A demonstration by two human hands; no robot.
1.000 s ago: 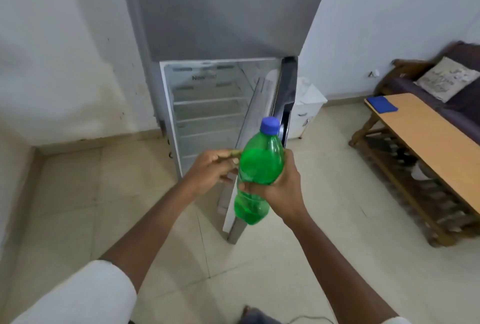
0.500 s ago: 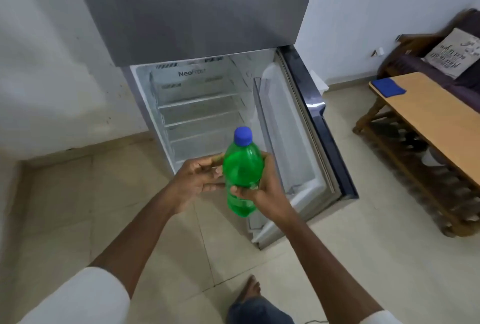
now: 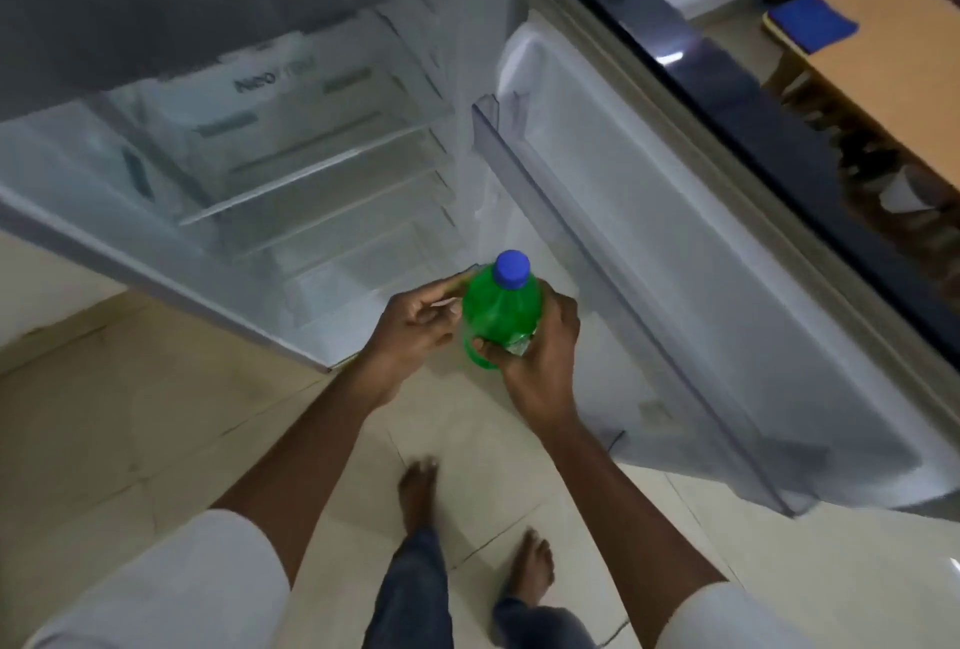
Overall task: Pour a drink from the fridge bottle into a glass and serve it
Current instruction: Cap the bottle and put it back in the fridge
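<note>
Green bottle (image 3: 497, 318) is gripped upright by the right hand (image 3: 540, 354); left hand (image 3: 415, 323), fingers curled, touches its left side, before the open fridge (image 3: 311, 170).

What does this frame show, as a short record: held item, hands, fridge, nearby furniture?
held item: green bottle, blue cap on, upright
right hand: wrapped around the bottle's lower body
left hand: touching the bottle's left side
fridge: lower compartment open, visible shelves bare
fridge door: swung wide to the right
furniture: wooden table at upper right, blue cloth on it
glass: none in view

Bottle (image 3: 500, 308) base hidden; table (image 3: 893, 71) cropped.
</note>
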